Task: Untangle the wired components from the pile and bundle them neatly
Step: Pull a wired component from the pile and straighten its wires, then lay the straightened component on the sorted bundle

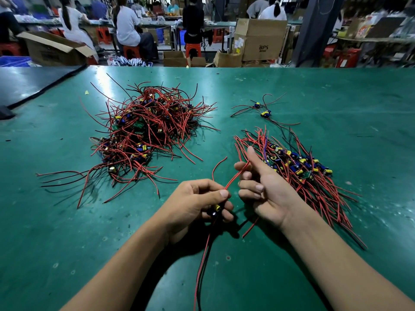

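A tangled pile of wired components (143, 133), red and black leads with small blue-and-yellow parts, lies on the green table (325, 90) at centre left. At the right, a laid-out row of components (298, 169) has its wires running the same way. My left hand (197, 205) grips one wired component (215, 208) near the table's front; its red and black leads hang down toward me. My right hand (262, 187) pinches a red wire (235, 176) of that component between thumb and fingers, just in front of the laid-out row.
Two loose components (262, 110) lie apart at the back right. A dark mat (29, 81) covers the far left corner. Beyond the table edge stand cardboard boxes (260, 39), red stools and seated people at other benches.
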The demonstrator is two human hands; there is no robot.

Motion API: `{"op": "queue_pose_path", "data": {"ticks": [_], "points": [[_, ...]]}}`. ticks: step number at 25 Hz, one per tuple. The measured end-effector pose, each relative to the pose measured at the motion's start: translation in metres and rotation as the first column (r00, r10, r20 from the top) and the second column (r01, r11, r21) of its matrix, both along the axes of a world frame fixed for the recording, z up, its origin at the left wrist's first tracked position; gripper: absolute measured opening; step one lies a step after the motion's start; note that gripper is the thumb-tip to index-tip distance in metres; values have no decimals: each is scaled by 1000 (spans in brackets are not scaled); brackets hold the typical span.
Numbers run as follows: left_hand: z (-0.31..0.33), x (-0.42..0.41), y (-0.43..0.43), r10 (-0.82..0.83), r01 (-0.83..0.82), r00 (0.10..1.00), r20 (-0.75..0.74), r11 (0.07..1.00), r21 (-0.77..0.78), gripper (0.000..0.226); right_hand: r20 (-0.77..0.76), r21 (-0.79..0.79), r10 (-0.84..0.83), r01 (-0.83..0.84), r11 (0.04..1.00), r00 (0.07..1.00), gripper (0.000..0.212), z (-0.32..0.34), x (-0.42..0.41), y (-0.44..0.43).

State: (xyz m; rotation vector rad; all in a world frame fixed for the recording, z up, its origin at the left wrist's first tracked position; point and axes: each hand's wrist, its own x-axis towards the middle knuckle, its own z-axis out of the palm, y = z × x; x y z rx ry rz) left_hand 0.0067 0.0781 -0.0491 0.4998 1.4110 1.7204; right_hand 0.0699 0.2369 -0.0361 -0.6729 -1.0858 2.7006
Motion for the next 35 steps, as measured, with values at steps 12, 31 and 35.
{"op": "queue_pose_path", "data": {"ticks": [12,31,35], "points": [[-3,-1,-1,-39,38,997,-71,999,-19,11,17,258,-183,172,951,983,33,-3,0,5],[1,-21,2,122,-269,862,491,932,242,70,-152,843,-82,172,510,985,18,-16,6,-25],[3,-18,1,44,-175,891,451,952,252,76,-126,992,-48,126,-17,991,26,-27,6,-35]]}}
